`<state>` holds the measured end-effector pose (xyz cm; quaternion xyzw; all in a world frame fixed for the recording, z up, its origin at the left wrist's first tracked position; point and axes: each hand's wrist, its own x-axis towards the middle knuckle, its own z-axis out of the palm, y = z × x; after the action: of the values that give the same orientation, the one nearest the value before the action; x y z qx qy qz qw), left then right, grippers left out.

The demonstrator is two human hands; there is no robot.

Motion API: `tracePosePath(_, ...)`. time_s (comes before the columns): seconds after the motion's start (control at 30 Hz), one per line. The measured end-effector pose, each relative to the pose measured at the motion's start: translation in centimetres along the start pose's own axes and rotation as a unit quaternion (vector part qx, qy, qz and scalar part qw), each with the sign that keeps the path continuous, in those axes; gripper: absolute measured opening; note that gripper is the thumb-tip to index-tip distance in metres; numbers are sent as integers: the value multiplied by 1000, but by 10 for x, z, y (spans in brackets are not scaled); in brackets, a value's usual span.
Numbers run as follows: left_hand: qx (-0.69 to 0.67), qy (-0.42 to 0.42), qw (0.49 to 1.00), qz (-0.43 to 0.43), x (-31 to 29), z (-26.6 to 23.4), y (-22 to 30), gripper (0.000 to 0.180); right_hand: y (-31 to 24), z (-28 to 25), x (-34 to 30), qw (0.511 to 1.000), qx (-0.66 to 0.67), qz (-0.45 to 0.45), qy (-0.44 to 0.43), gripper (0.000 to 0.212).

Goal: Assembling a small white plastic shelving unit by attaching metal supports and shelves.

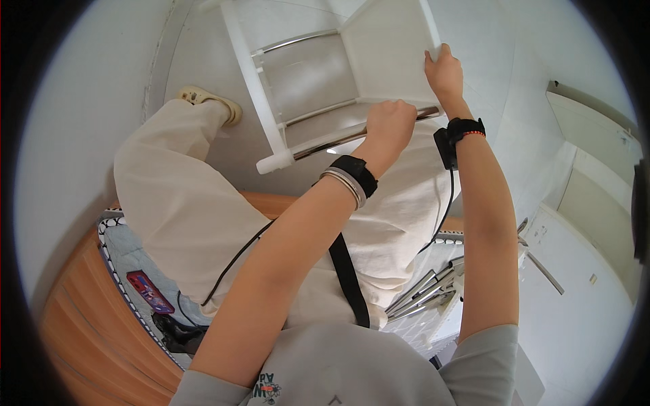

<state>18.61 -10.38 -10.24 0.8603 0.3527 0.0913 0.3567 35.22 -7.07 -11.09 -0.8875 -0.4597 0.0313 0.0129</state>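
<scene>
A pale grey floor (88,101) fills the upper and left part of the view, seen from above by a person seated on a wooden bench (81,304) with a light blue cushion (128,257) edged in black and white. Cream trousers (183,203) cover the lap, one leg stretched out to a beige shoe (210,98) near the top left. A white rack frame (325,74) with chrome rods is held above the knees, its near corner post ending in a rounded white tip that points towards the lap. The left hand (387,123) is closed in a fist around the lowest chrome rod (325,141), clamped on it. The right hand (443,71) is pressed on the right edge of the frame's white panel, fingers curled over that edge. Open floor lies left of the frame; white cabinet doors (589,203) close in on the right. A bundle of loose chrome rods (426,294) rests beside the right thigh, and a small red package (149,291) lies on the cushion
</scene>
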Motion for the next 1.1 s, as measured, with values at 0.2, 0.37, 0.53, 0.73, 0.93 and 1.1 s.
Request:
tracePosePath(0.2,-11,-17,1000,-2,0,-2,1,9,4,1,0,1000,25,-14,10,30)
tracePosePath(0.37,-27,-27,999,-4,0,-2,1,11,5,1,2,998,51,-38,5,29)
tracePosePath(0.53,-11,-68,997,-27,1,-4,6,7,7,1,1,997,60,-50,21,28)
tracePosePath(0.73,-24,-48,998,-25,1,-2,6,7,4,-3,4,996,72,-58,10,27)
tracePosePath(0.93,-4,-31,999,28,-58,-12,-19,12,24,19,22,989,-68,-127,30,40)
tracePosePath(1.1,42,-43,997,48,-102,-26,-7,10,100,-13,55,996,-56,-54,49,43)
